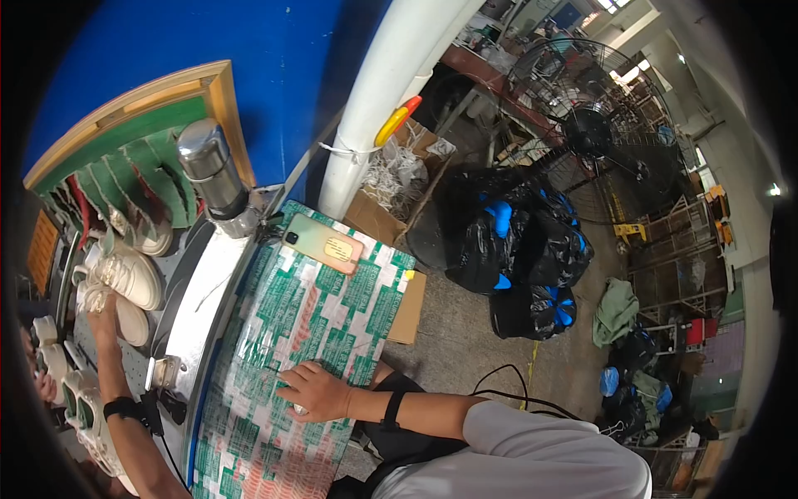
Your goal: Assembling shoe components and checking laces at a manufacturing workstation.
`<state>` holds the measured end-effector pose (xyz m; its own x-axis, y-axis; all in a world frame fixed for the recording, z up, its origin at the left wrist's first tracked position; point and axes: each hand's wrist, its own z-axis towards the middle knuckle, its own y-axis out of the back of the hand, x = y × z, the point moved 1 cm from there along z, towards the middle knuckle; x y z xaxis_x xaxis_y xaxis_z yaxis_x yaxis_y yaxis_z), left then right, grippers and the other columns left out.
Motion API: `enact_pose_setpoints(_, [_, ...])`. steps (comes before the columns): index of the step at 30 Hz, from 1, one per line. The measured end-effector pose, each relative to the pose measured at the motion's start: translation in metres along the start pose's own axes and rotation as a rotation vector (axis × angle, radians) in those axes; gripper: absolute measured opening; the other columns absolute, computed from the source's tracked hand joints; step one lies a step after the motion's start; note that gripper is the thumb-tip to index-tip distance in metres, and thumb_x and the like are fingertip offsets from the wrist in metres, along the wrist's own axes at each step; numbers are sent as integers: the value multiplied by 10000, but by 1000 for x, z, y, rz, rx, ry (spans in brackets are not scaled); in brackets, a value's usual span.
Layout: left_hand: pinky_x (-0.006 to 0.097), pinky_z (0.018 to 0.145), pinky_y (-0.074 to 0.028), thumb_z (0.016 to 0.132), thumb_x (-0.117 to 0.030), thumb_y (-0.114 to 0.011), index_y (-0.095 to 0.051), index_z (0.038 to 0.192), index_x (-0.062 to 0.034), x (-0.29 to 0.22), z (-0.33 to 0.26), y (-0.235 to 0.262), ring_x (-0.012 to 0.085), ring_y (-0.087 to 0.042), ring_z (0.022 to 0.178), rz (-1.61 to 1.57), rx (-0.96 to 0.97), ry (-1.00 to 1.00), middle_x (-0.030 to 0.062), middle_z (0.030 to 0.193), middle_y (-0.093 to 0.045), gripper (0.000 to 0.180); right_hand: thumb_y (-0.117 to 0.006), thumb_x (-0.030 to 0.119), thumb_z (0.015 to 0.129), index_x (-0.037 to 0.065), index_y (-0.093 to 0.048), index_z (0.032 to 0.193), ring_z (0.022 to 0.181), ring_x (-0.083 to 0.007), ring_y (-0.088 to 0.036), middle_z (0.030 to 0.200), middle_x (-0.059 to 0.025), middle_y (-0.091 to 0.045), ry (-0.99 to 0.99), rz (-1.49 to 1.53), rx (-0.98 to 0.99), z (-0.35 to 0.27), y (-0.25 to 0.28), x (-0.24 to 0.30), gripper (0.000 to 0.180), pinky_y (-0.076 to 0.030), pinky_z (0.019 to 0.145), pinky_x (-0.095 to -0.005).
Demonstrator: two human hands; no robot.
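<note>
The left hand (103,320) reaches over the bench's left edge to a pale shoe (131,323), its fingers at the lace area; whether they are clamped on it or only touching, I cannot tell. That shoe sits on a grey conveyor-like surface (170,264) beside another pale shoe (129,276), toes angled toward the bench, which probably keeps the openings and laces within reach. Green hanging strips (158,179) stand just behind the pair.

The right hand (320,392) rests on the bench (274,333) near its right edge, fingers bent and slightly apart, perhaps steadying the body during the reach (a pale bit shows beneath the hand, too small to identify, so I cannot tell if it is gripped). A phone (322,244) lies flat by the bench's far edge, likely put there to be clear of both arms.
</note>
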<state>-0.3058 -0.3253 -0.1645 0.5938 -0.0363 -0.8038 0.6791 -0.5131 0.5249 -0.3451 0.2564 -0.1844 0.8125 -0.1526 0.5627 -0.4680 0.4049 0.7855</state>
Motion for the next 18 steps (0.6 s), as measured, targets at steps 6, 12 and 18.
enact_pose_setpoints(6, [370, 917, -571, 1026, -442, -778, -667, 1458, -69, 30, 9, 30, 192, -716, 1083, -346, 53, -145, 63, 1256, -745, 581, -750, 329, 957, 67, -684, 1218, 1180, -361, -571, 1286, -162, -591, 56, 19, -76, 12, 3, 4, 376, -442, 1086, -540])
enact_pose_setpoints(12, [380, 1090, -542, 1050, -537, -713, -591, 1567, -142, 42, -58, 111, 211, -680, 1267, -828, 195, 90, 39, 1423, -694, 662, -759, 321, 946, 78, -698, 1227, 1197, -363, -587, 1316, -168, -604, 46, 13, -46, 13, 6, 7, 376, -452, 1089, -535])
enact_pose_setpoints(18, [435, 1133, -530, 1010, -492, -747, -503, 1614, -51, 92, -318, 146, 258, -640, 1339, -531, -67, -80, 131, 1476, -661, 787, -802, 374, 883, 95, -735, 1239, 1251, -375, -638, 1314, -175, -675, 59, 34, 3, 3, -11, 18, 457, -478, 1107, -543])
